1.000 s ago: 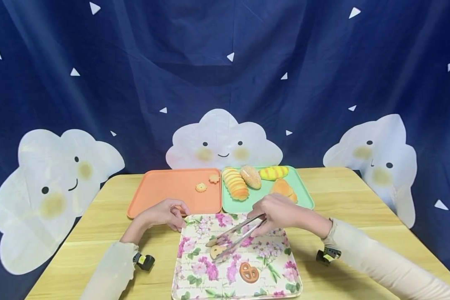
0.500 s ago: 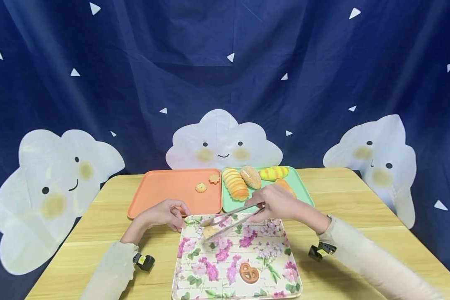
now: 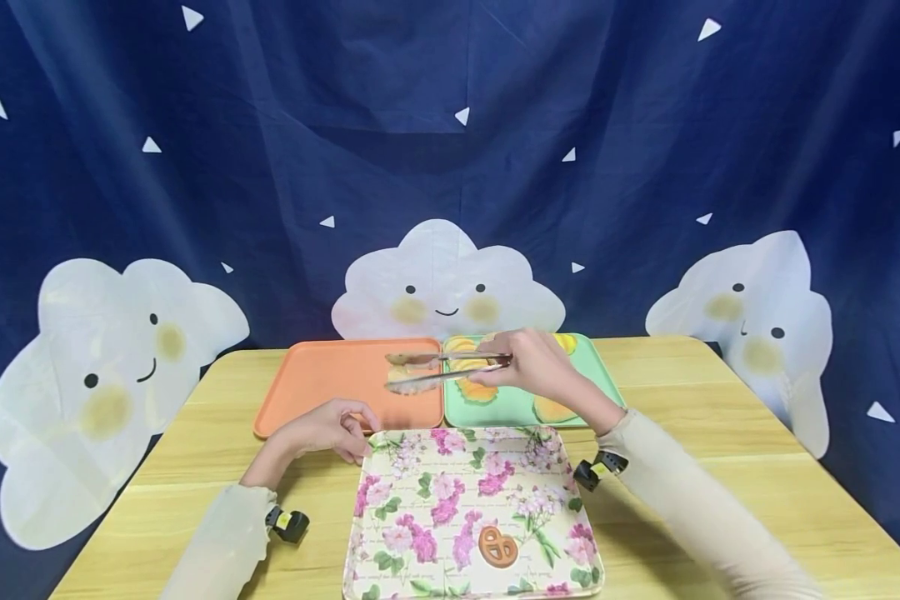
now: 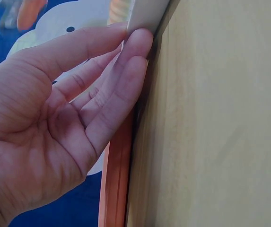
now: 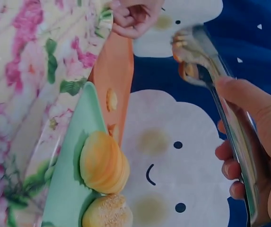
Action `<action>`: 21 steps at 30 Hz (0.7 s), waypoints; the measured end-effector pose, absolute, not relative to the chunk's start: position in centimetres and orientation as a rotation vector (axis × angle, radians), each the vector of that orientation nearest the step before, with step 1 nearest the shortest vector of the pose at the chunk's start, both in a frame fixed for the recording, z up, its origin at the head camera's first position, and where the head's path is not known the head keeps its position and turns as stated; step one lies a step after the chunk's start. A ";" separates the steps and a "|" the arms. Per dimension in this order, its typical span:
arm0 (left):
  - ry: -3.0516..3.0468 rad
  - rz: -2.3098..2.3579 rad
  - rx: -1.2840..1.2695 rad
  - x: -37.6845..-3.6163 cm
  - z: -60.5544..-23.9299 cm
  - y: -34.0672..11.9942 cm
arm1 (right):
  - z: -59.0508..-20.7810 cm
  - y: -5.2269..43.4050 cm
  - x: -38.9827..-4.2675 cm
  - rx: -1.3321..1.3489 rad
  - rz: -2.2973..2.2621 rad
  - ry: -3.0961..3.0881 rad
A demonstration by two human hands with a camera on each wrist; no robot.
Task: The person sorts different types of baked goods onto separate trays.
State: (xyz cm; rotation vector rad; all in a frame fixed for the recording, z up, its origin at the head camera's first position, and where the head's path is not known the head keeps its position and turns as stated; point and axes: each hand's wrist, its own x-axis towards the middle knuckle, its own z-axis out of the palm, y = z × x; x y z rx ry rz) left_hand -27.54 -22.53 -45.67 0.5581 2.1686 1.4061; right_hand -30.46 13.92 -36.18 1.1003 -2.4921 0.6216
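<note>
My right hand (image 3: 528, 364) grips metal tongs (image 5: 234, 125) held out over the orange tray (image 3: 315, 387). Between the blurred tong tips is a small tan cookie (image 5: 188, 70). Thumb and fingers of my left hand (image 3: 332, 429) pinch the far left corner of the floral tray (image 3: 412, 492), as the left wrist view shows up close. A brown pretzel (image 3: 498, 547) lies on that tray's near half. Small cookies (image 5: 111, 99) rest in the orange tray, mostly covered by the tongs in the head view.
Beside the orange tray, a green tray (image 3: 510, 410) carries several breads, among them a striped loaf (image 5: 104, 163) and a sesame bun (image 5: 108, 213). All trays stand on a wooden table (image 3: 690, 417). A blue curtain (image 3: 390, 167) with clouds hangs behind.
My right hand has carried the tongs and cookie from above the floral tray, away and up, to over the orange tray. The left hand and floral tray stay put.
</note>
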 end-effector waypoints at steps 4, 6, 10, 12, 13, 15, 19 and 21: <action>2.153 1.415 0.550 -27.6 -45.7 -22.5 | -36.4 12.7 -31.4 0.973 0.581 -2.508; 2.144 1.421 0.540 -27.6 -45.8 -22.6 | -36.6 12.0 -31.9 0.930 0.575 -2.508; 2.138 1.427 0.528 -27.7 -45.8 -22.6 | -37.2 10.6 -32.8 0.838 0.595 -2.541; 2.137 1.427 0.531 -27.7 -45.8 -22.6 | -37.6 9.9 -33.2 0.814 0.594 -2.561; 2.137 1.429 0.531 -27.7 -45.8 -22.6 | -37.8 9.5 -33.4 0.808 0.596 -2.573; 2.136 1.430 0.531 -27.6 -45.8 -22.6 | -38.2 8.7 -33.7 0.810 0.573 -2.589; 2.139 1.428 0.524 -27.6 -45.8 -22.6 | -38.9 7.3 -34.1 0.838 0.494 -2.613; 2.145 1.424 0.518 -27.6 -45.7 -22.6 | -39.2 6.6 -34.3 0.836 0.430 -2.628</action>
